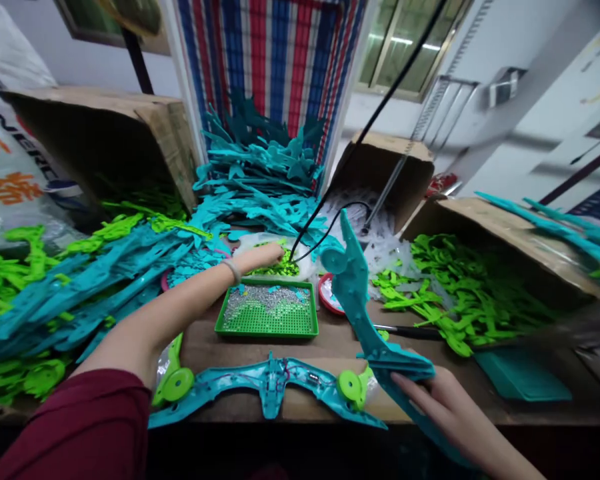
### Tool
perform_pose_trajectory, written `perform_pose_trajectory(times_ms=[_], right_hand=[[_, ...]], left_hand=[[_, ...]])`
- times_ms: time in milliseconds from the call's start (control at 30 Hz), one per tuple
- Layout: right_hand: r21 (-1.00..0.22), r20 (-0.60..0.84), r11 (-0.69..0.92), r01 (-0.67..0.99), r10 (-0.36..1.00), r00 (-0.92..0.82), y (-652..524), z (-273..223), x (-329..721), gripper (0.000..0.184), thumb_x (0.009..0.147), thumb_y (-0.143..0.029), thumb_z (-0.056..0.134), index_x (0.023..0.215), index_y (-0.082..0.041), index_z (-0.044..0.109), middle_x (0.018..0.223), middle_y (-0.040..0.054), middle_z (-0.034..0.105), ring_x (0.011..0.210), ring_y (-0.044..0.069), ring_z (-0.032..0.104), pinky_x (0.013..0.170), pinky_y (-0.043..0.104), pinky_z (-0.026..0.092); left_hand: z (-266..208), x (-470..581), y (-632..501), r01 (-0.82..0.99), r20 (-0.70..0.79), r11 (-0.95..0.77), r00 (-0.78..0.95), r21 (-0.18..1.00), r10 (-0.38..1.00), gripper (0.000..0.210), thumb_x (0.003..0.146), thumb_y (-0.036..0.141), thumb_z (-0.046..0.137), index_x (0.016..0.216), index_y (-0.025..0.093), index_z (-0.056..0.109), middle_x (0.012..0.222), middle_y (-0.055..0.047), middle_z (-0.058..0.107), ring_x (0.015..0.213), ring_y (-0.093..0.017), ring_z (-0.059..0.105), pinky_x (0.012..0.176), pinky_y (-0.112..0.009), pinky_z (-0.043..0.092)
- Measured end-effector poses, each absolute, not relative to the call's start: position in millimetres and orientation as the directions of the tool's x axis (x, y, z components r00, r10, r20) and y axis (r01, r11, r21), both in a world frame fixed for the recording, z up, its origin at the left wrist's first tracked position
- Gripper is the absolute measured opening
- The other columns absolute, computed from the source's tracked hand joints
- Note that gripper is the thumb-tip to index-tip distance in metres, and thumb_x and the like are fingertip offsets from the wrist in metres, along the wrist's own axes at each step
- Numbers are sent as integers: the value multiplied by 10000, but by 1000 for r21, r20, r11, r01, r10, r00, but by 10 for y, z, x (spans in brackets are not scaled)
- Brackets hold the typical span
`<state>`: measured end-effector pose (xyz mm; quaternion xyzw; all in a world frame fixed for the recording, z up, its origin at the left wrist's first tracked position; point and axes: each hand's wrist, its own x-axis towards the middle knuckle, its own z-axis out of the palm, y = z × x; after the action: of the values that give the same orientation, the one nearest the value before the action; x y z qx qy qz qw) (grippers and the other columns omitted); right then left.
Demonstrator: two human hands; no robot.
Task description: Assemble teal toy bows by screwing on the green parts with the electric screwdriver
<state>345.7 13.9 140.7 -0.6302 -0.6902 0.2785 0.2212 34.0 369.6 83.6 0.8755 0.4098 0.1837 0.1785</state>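
Observation:
My right hand (437, 400) is closed around a teal plastic toy bow shell (353, 287), which stands tilted up with one end high over the bench. My left hand (271, 255) reaches forward into a heap of small lime-green plastic parts (280, 268) lying on clear plastic; its fingers are hidden in this view. In front of me a second teal bow shell (220, 379) lies open side up. Thin wires run through its middle, and a lime-green wheel piece (351, 387) sits toward each end.
A green perforated tray (265, 327) holds many small silvery screws. Behind it rises a big pile of teal shells (260, 173). Lime-green parts spill from a cardboard box (505, 247) at right, beside a dark-handled screwdriver (410, 331). A black cable (350, 153) hangs across the view.

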Motion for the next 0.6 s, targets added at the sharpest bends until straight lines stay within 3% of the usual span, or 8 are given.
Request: perform_pose_trajectory(times_ms=[167,367,533,600], right_hand=[[-673,-83,93,733,976,-200,269,1375,3196,418,959,-507,455,887,-177,700,884,73,746,839,247,682,800,341,531],[-693,-93,187,696,935,-343,301,1281,3054,356,961,-469,485,966,-188,704,995,73,744,924,230,672,878,339,535],[-752,-21,58,656,993,-112,199,1112,3102,433,947,-523,496,784,-168,684,784,48,727,746,222,667,683,308,554],[-738,67,92,668,996,-63,147,1102,3103,429,941,-524,504,785,-170,689,778,55,728,757,237,676,712,324,559]], left_hand=[[970,44,3716,658,113,-383,414,649,903,352,958,384,620,1237,171,598,1232,-91,629,1041,-218,647,881,-430,570],[873,-191,3475,505,100,-168,159,846,982,373,960,388,617,1259,168,584,1231,-93,627,1032,-217,651,868,-427,576],[793,-244,3395,409,71,-75,26,909,997,371,954,383,626,1255,168,589,1250,-94,622,1062,-227,643,894,-443,566],[804,-214,3388,381,56,-51,-4,923,998,372,950,383,631,1251,168,593,1260,-93,618,1080,-237,637,908,-452,561]])
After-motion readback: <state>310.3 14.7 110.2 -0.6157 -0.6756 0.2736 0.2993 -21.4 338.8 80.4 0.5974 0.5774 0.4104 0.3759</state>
